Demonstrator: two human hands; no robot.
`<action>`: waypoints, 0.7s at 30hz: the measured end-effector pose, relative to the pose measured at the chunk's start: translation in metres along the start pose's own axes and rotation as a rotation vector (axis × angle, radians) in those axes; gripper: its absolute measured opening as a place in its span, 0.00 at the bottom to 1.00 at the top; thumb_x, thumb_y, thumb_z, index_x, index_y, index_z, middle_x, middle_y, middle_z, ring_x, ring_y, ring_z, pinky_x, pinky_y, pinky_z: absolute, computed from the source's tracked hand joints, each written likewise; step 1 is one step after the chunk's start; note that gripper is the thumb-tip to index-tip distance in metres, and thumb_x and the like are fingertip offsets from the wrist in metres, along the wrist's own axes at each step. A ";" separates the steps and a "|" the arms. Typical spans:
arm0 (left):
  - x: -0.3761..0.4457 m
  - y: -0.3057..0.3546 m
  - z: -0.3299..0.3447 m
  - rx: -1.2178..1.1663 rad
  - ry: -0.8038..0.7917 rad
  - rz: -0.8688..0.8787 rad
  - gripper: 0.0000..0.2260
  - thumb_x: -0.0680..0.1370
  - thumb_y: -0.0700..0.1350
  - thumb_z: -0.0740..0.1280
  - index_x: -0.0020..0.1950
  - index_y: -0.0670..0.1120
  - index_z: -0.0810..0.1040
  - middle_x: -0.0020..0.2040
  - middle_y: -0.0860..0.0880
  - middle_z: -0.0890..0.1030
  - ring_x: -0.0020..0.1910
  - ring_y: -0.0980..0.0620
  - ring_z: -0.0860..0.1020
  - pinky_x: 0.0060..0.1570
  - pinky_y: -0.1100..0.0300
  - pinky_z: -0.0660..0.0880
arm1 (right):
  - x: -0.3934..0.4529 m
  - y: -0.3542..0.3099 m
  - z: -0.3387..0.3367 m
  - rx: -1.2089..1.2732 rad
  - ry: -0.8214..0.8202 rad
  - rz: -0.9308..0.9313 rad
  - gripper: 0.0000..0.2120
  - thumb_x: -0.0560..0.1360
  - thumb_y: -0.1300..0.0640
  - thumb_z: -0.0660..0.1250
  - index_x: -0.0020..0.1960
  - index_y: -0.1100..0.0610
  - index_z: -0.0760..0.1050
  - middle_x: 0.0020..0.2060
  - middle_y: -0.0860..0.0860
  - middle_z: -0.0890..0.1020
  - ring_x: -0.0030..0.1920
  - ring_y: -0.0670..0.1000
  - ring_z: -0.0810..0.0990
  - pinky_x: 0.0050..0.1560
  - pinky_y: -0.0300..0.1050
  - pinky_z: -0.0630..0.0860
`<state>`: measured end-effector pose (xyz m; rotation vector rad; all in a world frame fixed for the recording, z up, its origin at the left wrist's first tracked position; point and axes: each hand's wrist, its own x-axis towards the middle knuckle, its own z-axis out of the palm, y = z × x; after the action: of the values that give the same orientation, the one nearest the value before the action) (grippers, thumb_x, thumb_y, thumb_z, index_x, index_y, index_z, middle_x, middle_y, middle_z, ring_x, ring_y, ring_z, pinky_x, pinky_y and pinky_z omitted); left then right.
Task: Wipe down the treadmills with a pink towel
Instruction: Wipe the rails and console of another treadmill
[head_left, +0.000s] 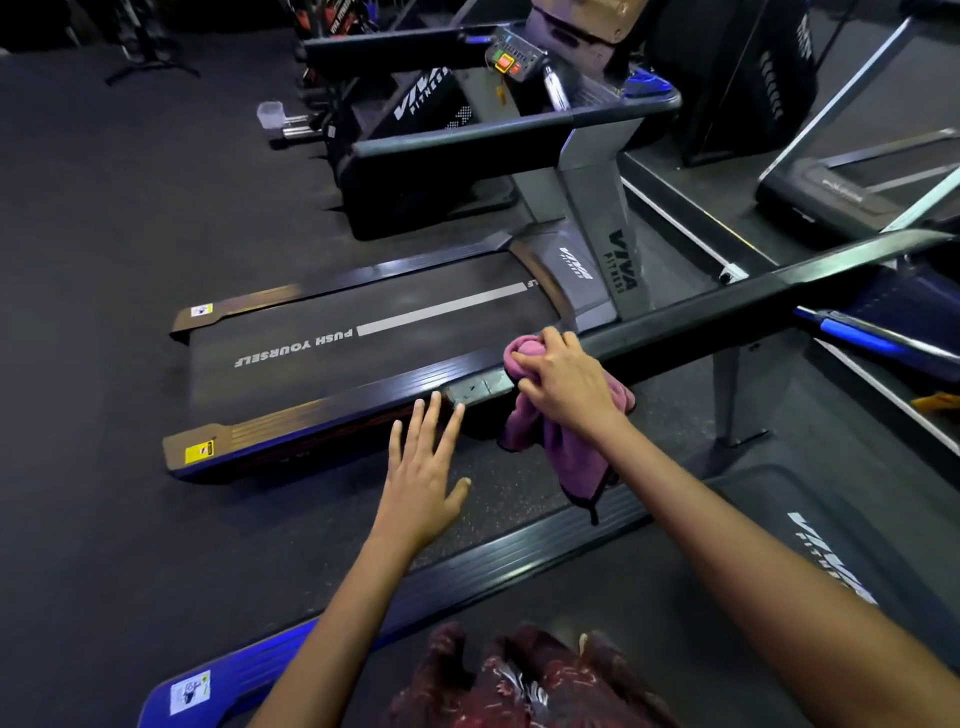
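A black treadmill (332, 343) with "PUSH YOURSELF" on its belt lies ahead of me. A long dark handrail (727, 306) runs from the centre to the upper right. My right hand (563, 382) grips a bunched pink towel (561, 447) against the near end of that handrail, and the rest of the towel hangs below the hand. My left hand (423, 470) hovers with fingers spread and straight, just short of the treadmill's near side rail (322, 415), holding nothing.
I stand on a second treadmill; its side rail (509, 556) and blue end cap (234, 675) are at my feet. The console (511, 60) and upright (597, 208) rise at the back. More machines stand at right. Dark rubber floor (93, 260) spreads left.
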<state>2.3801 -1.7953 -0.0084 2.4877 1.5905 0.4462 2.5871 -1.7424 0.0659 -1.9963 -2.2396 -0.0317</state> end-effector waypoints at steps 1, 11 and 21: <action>-0.002 -0.001 0.000 -0.010 -0.008 0.000 0.39 0.69 0.51 0.63 0.76 0.52 0.47 0.76 0.45 0.49 0.75 0.49 0.44 0.70 0.52 0.38 | 0.003 -0.008 0.000 -0.010 -0.007 -0.003 0.14 0.74 0.49 0.61 0.57 0.51 0.77 0.55 0.54 0.70 0.55 0.55 0.68 0.47 0.48 0.70; -0.002 -0.009 -0.009 -0.166 -0.043 0.017 0.36 0.75 0.48 0.60 0.75 0.53 0.40 0.74 0.59 0.43 0.74 0.60 0.39 0.70 0.54 0.35 | -0.003 -0.018 -0.001 -0.068 -0.087 -0.035 0.17 0.76 0.51 0.59 0.64 0.42 0.72 0.61 0.50 0.69 0.57 0.57 0.66 0.50 0.51 0.67; 0.011 -0.013 -0.021 -0.663 0.035 -0.108 0.35 0.75 0.30 0.60 0.77 0.46 0.46 0.67 0.61 0.64 0.65 0.65 0.60 0.71 0.57 0.49 | -0.013 -0.021 0.005 -0.020 -0.105 -0.311 0.21 0.70 0.49 0.53 0.57 0.43 0.78 0.60 0.50 0.76 0.49 0.59 0.73 0.40 0.51 0.69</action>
<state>2.3666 -1.7804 0.0098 1.8931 1.2958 0.8404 2.5671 -1.7577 0.0613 -1.6744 -2.6050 0.0185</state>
